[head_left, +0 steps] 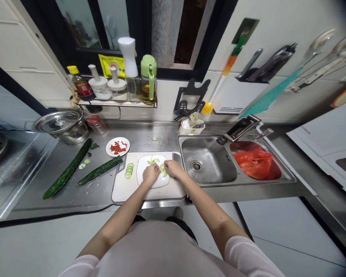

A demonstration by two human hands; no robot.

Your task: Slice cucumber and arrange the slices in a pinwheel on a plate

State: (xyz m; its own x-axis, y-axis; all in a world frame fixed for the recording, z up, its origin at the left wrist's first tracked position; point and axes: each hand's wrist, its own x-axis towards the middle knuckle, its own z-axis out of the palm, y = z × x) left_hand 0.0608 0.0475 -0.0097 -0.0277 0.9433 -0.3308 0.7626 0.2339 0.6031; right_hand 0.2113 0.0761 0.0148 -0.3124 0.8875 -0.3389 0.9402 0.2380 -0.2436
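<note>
A white square plate (141, 174) lies on the cutting board (123, 194), with cucumber slices (163, 170) laid out at its upper and right parts. My left hand (151, 173) is over the plate, its fingers closed; what they pinch, if anything, is too small to make out. At the plate's right edge, my right hand (173, 168) pinches at a cucumber slice. A short overlapping row of more cucumber slices (129, 170) rests on the board's left side. Left of the board lie a cut cucumber (100, 170) and a longer whole cucumber (67, 169).
A small dish (118, 147) of chopped red pieces stands behind the board. A lidded steel pot (63, 125) and a jar (96, 124) are at the back left. The sink (209, 159) adjoins on the right, a red bag (255, 163) in its second basin. Bottles (148, 80) stand on a rack.
</note>
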